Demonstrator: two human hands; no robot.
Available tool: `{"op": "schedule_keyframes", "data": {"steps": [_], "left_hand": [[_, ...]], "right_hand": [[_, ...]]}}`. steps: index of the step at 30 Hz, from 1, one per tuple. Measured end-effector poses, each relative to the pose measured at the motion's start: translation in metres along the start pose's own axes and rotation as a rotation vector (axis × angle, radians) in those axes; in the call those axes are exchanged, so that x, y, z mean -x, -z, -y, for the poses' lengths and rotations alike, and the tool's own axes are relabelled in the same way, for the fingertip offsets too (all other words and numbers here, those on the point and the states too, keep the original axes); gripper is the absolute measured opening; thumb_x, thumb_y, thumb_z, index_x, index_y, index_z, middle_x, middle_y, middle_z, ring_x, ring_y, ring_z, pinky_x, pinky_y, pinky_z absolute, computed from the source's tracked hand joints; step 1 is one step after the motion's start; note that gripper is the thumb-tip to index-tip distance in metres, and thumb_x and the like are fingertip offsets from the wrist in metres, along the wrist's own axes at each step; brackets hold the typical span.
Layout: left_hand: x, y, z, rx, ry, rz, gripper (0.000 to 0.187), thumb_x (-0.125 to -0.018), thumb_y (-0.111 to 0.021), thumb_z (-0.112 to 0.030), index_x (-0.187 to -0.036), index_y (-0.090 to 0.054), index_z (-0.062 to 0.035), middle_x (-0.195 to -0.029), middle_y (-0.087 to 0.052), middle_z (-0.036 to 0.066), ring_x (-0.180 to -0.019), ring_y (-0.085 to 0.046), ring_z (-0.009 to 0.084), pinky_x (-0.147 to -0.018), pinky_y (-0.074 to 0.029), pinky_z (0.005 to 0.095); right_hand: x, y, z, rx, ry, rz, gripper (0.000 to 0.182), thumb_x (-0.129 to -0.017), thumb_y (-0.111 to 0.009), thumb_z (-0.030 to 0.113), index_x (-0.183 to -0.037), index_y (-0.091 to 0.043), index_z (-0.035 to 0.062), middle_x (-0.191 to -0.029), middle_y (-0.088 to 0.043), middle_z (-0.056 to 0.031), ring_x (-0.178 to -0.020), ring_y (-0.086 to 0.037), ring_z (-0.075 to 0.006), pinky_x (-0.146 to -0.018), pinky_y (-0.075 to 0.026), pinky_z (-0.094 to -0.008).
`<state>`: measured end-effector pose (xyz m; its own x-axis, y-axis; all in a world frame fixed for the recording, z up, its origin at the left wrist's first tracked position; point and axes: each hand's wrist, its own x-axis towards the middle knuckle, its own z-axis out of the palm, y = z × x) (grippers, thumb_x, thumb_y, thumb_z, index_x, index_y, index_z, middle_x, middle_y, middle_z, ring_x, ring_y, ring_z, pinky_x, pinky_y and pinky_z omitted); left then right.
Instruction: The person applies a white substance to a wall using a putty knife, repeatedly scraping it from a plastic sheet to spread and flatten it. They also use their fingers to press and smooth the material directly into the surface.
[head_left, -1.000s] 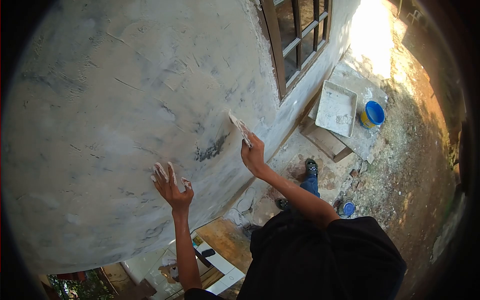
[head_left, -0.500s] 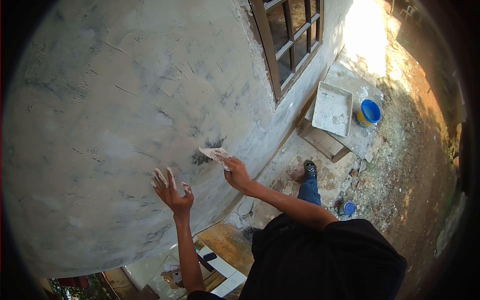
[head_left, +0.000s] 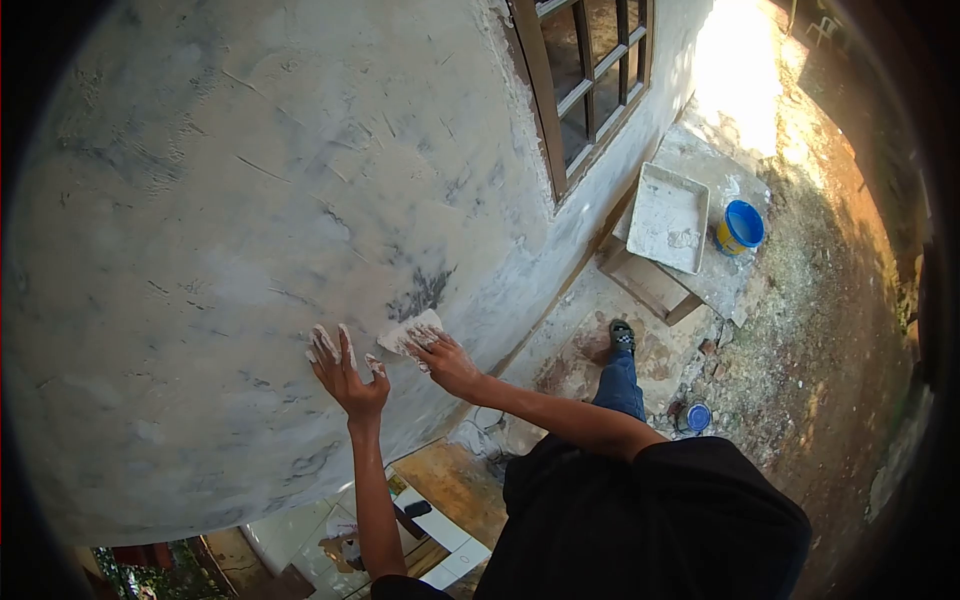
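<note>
Left hand (head_left: 356,390) is splaying wide by the wall (head_left: 250,250); right hand (head_left: 457,370) is gripping the scraper (head_left: 404,331) near a dark patch (head_left: 424,290) — likely smoothing, next stroke calling for flat, even pressure. Tray (head_left: 667,215), bucket (head_left: 740,230) are sitting beyond.

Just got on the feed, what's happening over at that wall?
A person is working on the patchy wall by hand. The right hand holds a flat, whitish scraper at the wall, just below a dark patch. The left hand, its fingertips coated white, is spread at the wall and holds no tool. A whitish tray and a blue-and-yellow bucket stand off to the side.
</note>
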<state>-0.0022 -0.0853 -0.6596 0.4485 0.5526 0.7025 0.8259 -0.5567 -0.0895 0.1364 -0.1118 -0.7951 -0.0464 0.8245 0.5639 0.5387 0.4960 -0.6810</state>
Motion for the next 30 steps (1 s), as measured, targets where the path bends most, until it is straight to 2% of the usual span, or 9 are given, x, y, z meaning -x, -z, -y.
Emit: {"op": "schedule_keyframes", "data": {"steps": [4,6,9,13,18,22,24,26,30], "left_hand": [[-0.006,0.007,0.002,-0.034,-0.009,-0.004,0.061,-0.077,-0.05,-0.012,-0.137,-0.045,-0.0051,-0.147,-0.031,0.022,-0.137,-0.028,0.0377,-0.111,-0.019,0.0538],[-0.003,0.01,0.002,-0.042,0.002,-0.008,0.061,-0.077,-0.05,-0.012,-0.137,-0.045,-0.0052,-0.147,-0.031,0.022,-0.137,-0.028,0.0376,-0.111,-0.019,0.0536],[-0.002,0.01,0.001,-0.034,0.012,-0.008,0.061,-0.076,-0.05,-0.011,-0.137,-0.045,-0.0052,-0.147,-0.031,0.022,-0.137,-0.028,0.0376,-0.111,-0.019,0.0535],[0.003,0.015,0.001,-0.035,0.008,-0.015,0.062,-0.076,-0.05,-0.011,-0.137,-0.046,-0.0052,-0.147,-0.032,0.022,-0.137,-0.028,0.0378,-0.111,-0.018,0.0541],[0.006,0.016,0.003,-0.023,0.017,0.013,0.059,-0.081,-0.049,-0.015,-0.139,-0.042,-0.0047,-0.148,-0.029,0.023,-0.138,-0.026,0.0383,-0.111,-0.015,0.0553],[0.003,0.019,0.001,-0.021,0.011,0.018,0.059,-0.081,-0.049,-0.014,-0.139,-0.042,-0.0053,-0.148,-0.028,0.023,-0.138,-0.026,0.0382,-0.111,-0.015,0.0551],[0.005,0.021,0.001,-0.024,0.016,0.013,0.059,-0.081,-0.049,-0.014,-0.139,-0.042,-0.0052,-0.148,-0.028,0.023,-0.138,-0.026,0.0381,-0.111,-0.015,0.0549],[0.005,0.02,0.001,-0.033,0.014,0.001,0.059,-0.081,-0.049,-0.013,-0.139,-0.042,-0.0048,-0.148,-0.028,0.023,-0.138,-0.026,0.0378,-0.111,-0.015,0.0545],[0.003,0.018,0.0,-0.025,-0.001,-0.001,0.058,-0.081,-0.048,-0.013,-0.139,-0.042,-0.0043,-0.148,-0.028,0.022,-0.138,-0.026,0.0378,-0.111,-0.015,0.0544]], "right_hand": [[0.012,0.038,-0.017,-0.037,-0.144,0.142,0.061,-0.071,-0.059,-0.005,-0.131,-0.049,0.0031,-0.121,-0.054,-0.0217,-0.11,-0.052,-0.0379,-0.102,-0.037,-0.0446],[-0.003,0.058,-0.029,-0.006,-0.155,-0.232,0.063,-0.069,-0.056,-0.01,-0.13,-0.049,0.0025,-0.114,-0.056,-0.0217,-0.101,-0.054,-0.039,-0.093,-0.042,-0.0442],[-0.046,0.087,-0.023,-0.095,-0.231,-0.425,0.064,-0.067,-0.053,-0.013,-0.13,-0.049,0.0017,-0.113,-0.056,-0.0215,-0.102,-0.052,-0.0406,-0.087,-0.044,-0.0444],[-0.062,0.059,-0.007,-0.085,-0.135,-0.437,0.066,-0.064,-0.053,-0.015,-0.128,-0.05,-0.0002,-0.115,-0.054,-0.0218,-0.099,-0.05,-0.042,-0.085,-0.044,-0.0462],[0.009,-0.019,-0.002,-0.044,-0.117,0.053,0.073,-0.064,-0.059,-0.011,-0.134,-0.045,0.0032,-0.122,-0.054,-0.0198,-0.109,-0.051,-0.0396,-0.098,-0.038,-0.0463],[0.032,-0.006,-0.016,-0.108,-0.066,0.053,0.065,-0.066,-0.057,-0.011,-0.13,-0.05,0.0031,-0.117,-0.057,-0.021,-0.108,-0.053,-0.0383,-0.093,-0.043,-0.0451],[0.023,0.03,-0.032,-0.16,-0.321,-0.044,0.056,-0.07,-0.053,-0.012,-0.124,-0.056,0.0022,-0.112,-0.06,-0.0229,-0.101,-0.058,-0.0377,-0.085,-0.048,-0.0424],[-0.012,0.073,-0.047,-0.12,-0.191,-0.423,0.05,-0.073,-0.049,-0.012,-0.12,-0.058,0.001,-0.101,-0.063,-0.0233,-0.087,-0.062,-0.0392,-0.075,-0.051,-0.0402],[-0.078,0.131,-0.06,-0.087,-0.258,-0.629,0.051,-0.073,-0.048,-0.013,-0.12,-0.058,-0.0001,-0.097,-0.063,-0.023,-0.081,-0.061,-0.0387,-0.072,-0.049,-0.0396]]}}
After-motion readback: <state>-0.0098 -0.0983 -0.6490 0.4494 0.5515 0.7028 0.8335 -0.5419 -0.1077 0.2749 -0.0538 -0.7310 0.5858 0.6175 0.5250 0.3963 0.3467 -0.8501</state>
